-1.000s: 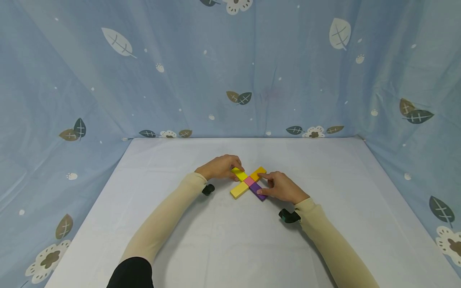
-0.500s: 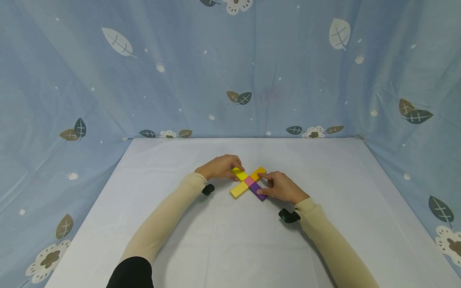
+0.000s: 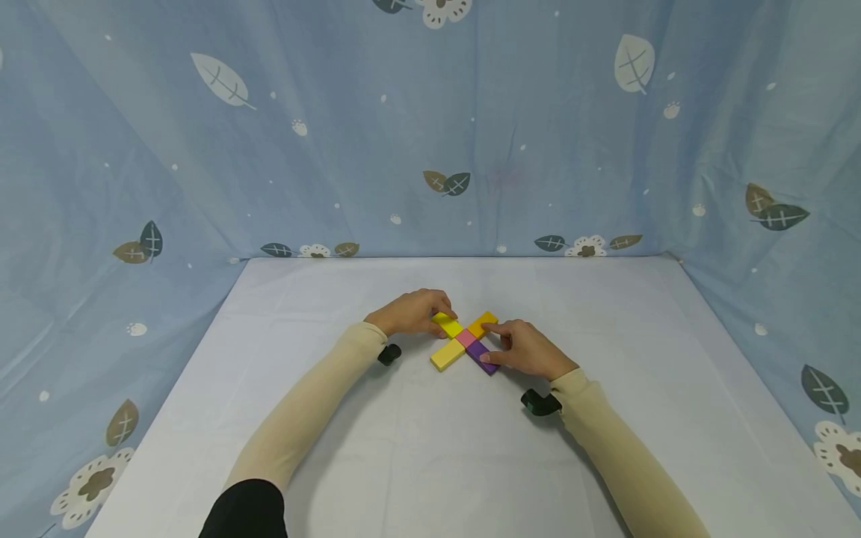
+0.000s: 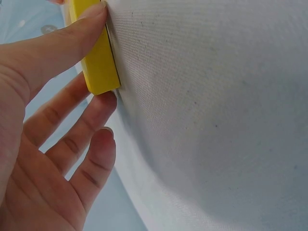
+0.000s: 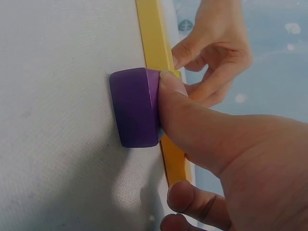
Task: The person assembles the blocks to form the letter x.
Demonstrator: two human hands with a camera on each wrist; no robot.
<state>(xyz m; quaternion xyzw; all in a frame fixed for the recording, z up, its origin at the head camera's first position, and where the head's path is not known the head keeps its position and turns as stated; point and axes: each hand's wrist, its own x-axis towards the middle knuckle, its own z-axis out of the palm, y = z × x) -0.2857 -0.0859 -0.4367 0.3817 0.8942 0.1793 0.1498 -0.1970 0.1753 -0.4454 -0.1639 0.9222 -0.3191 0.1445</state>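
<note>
Four-armed, a flat cross of coloured blocks lies on the white table. At its centre is a pink square (image 3: 466, 338). My left hand (image 3: 409, 311) pinches the bright yellow block (image 3: 448, 326) at the far left, thumb on one side; the other fingers lie around its end in the left wrist view. My right hand (image 3: 530, 348) spans two arms: its thumb rests on the purple block (image 5: 132, 108), and its extended index finger touches the orange block (image 3: 486, 318). A paler yellow block (image 3: 447, 356) forms the near-left arm, with no hand on it.
The white-covered table (image 3: 430, 463) has a blue leaf-print curtain (image 3: 377, 134) behind it and at both sides. A small black device sits under each wrist, the left device (image 3: 389, 354) and the right device (image 3: 541, 403).
</note>
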